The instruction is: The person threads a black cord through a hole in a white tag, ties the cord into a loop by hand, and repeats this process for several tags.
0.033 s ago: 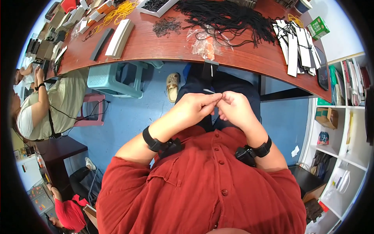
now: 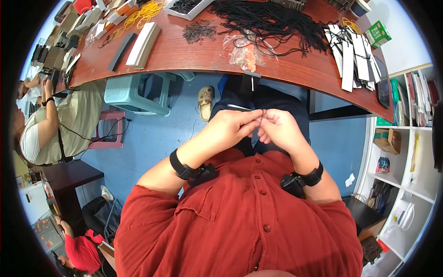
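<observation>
My left hand (image 2: 233, 124) and my right hand (image 2: 279, 127) meet above my lap, fingertips pinched together. Between them runs a thin dark cord (image 2: 263, 114), its ends hidden by the fingers. A narrow white strip (image 2: 238, 107), seen almost edge-on, sticks out beyond my left fingers, which appear closed on it. On the table ahead lies a heap of black cords (image 2: 272, 23). To its right are white tags (image 2: 347, 64) with black cords attached.
The red-brown table (image 2: 194, 57) bears small dark wire pieces (image 2: 199, 31), a stack of white strips (image 2: 144, 45), dark strips (image 2: 122, 51) and a crumpled clear bag (image 2: 242, 51). Left stands a blue stool (image 2: 134, 94); right, a white shelf (image 2: 397, 173). Other people sit at left.
The white strip now reaches farther left past my left fingers. The dark cord shows more plainly between my fingertips. Both hands stay almost in place.
</observation>
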The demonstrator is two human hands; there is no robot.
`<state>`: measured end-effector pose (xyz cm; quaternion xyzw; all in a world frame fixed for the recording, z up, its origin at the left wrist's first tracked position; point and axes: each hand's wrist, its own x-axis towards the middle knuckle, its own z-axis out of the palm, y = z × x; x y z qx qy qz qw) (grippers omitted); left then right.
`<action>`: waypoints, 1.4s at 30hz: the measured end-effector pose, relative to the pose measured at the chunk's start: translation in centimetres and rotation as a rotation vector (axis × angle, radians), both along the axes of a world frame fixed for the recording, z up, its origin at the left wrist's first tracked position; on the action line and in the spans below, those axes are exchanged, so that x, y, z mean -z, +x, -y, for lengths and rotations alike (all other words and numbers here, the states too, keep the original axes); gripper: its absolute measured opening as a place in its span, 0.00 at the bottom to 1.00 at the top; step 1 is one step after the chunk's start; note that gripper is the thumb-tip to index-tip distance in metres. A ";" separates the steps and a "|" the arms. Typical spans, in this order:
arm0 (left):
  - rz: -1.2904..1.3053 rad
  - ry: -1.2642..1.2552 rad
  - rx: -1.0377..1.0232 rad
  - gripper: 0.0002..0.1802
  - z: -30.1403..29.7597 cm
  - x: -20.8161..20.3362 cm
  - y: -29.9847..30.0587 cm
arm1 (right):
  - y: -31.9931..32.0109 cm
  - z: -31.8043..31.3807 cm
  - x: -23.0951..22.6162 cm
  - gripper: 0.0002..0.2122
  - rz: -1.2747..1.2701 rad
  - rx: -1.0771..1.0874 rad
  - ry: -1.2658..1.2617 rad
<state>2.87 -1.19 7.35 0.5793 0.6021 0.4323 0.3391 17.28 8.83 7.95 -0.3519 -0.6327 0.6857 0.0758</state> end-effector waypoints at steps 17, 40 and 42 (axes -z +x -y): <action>0.606 -0.218 -0.091 0.04 -0.1 -0.1 -0.8 | 1.0 -0.3 3.0 0.23 -0.292 -0.112 -0.584; 0.188 0.253 -0.582 0.10 1.3 -6.8 -12.9 | 5.9 -17.0 -12.7 0.17 0.312 0.236 1.328; -0.201 0.390 -0.818 0.10 2.0 -8.6 -18.4 | 8.3 -23.8 -13.2 0.21 0.533 0.270 1.294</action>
